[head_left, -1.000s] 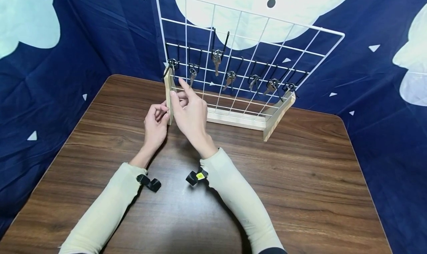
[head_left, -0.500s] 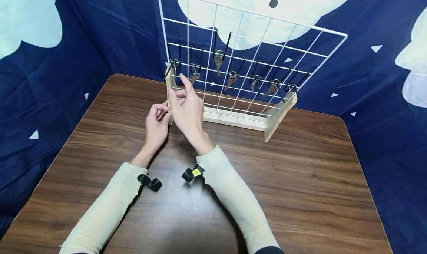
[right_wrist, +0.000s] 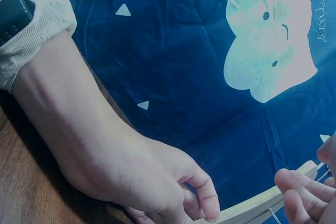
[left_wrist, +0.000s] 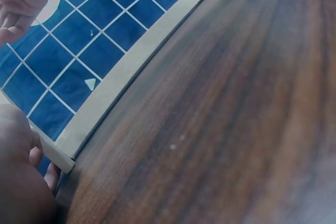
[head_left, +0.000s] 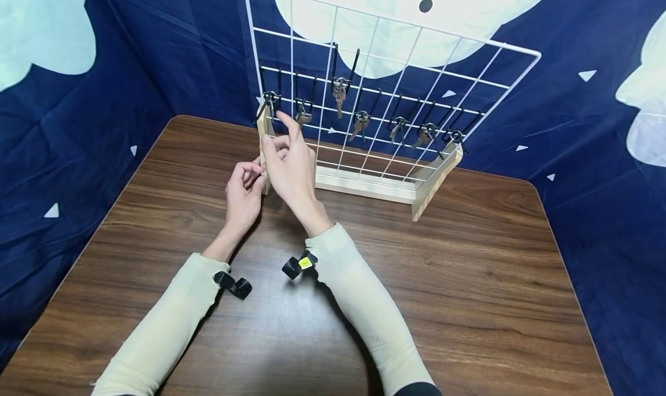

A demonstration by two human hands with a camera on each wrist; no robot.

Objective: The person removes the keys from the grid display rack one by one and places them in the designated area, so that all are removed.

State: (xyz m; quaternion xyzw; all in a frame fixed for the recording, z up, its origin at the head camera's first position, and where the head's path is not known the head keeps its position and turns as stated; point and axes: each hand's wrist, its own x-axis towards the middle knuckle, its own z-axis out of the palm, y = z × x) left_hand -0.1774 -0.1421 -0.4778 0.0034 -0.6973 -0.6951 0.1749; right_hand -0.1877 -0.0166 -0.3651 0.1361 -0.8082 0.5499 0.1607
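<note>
Left hand (head_left: pixel 243 198) pinches lower front of the left wooden side panel (head_left: pixel 263 123); right hand (head_left: pixel 292 170) beside it, index finger extended, thumb overlapping the panel, cannot tell whether it grips. White wire grid (head_left: pixel 368 55) stands to the right, keys (head_left: pixel 359 126) hanging on black hooks (head_left: pixel 355 63). Risk: uneven push could skew the panel, jolting keys loose. Versus one second ago: right hand slightly further left, left hand unmoved

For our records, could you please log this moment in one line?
left hand: grips wooden panel; right hand: beside it, contact unclear; keys: hang from black hooks
</note>
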